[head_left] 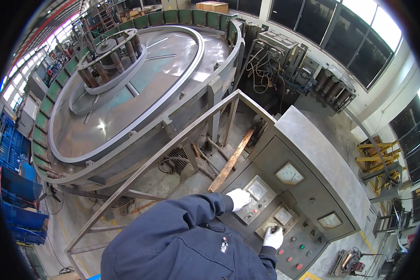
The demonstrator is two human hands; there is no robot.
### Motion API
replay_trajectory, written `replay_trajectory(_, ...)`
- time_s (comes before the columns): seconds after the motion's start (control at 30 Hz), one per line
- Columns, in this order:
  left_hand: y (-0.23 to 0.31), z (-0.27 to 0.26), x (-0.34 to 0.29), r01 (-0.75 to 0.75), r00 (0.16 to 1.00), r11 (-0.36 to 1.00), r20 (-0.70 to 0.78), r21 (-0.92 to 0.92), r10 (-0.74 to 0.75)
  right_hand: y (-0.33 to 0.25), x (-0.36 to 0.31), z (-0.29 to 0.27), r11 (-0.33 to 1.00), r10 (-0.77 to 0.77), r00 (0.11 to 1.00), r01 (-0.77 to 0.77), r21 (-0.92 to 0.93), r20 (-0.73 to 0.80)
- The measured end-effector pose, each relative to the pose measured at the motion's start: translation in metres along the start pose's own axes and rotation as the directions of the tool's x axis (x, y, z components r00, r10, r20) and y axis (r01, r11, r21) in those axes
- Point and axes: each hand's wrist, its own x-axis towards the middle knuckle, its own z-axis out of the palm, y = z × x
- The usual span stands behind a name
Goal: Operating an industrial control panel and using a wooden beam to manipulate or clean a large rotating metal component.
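Both my hands wear white gloves and are at a grey slanted control console (266,149). My left hand (239,199) rests on the left edge of a pale control module (261,201) with a dial and small red lights. Its fingers look curled, and whatever lies beneath them is hidden. Lower down, my right hand (273,238) has its fingers closed around a black knob (275,229) on a second module (289,223) that also has a dial. Red, green and black buttons sit just right of that hand, among them a green button (302,246) and a red button (299,266).
Left of the console, a metal railing (158,169) runs in front of a large round machine table (126,107). A wooden plank (233,161) leans by the console's left side. Behind are cables (261,74); yellow stands (378,156) are at right.
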Motion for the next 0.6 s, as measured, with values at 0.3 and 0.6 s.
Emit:
replay_trajectory(0.3,0.0003,-0.0002,-0.0016,-0.024,0.999,1.000,-0.046,-0.007,0.024,0.0043,0.0003,0.0025,0.998,-0.014,1.000,0.015,-0.054,0.007)
replay_trajectory(0.6,-0.0002,-0.0014,-0.0019,-0.022,0.999,1.000,-0.037,-0.010,0.022,0.0082,0.0014,0.0064,0.999,-0.005,1.000,0.005,-0.038,0.012)
